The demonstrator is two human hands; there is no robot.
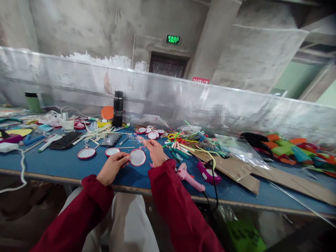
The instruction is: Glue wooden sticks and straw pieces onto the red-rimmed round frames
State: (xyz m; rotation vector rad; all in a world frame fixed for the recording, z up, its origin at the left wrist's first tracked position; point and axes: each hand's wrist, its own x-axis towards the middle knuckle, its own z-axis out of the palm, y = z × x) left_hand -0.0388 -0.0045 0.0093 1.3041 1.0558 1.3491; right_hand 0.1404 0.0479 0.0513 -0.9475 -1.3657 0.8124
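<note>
My left hand pinches a round white disc with a red rim by its left edge, between thumb and fingers, just above the blue table. My right hand is by the disc's upper right edge. Its fingertips are pressed together near a scatter of tiny coloured pieces, and whatever is between them is too small to make out. Two similar red-rimmed discs lie to the left, a larger one and one partly behind my left hand. Several more discs are heaped further back.
Right of my right arm lie a pink glue gun, a purple device with a cord, and cardboard. Coloured cords pile up behind. A black bottle and phone are left. A perforated metal panel edges the back.
</note>
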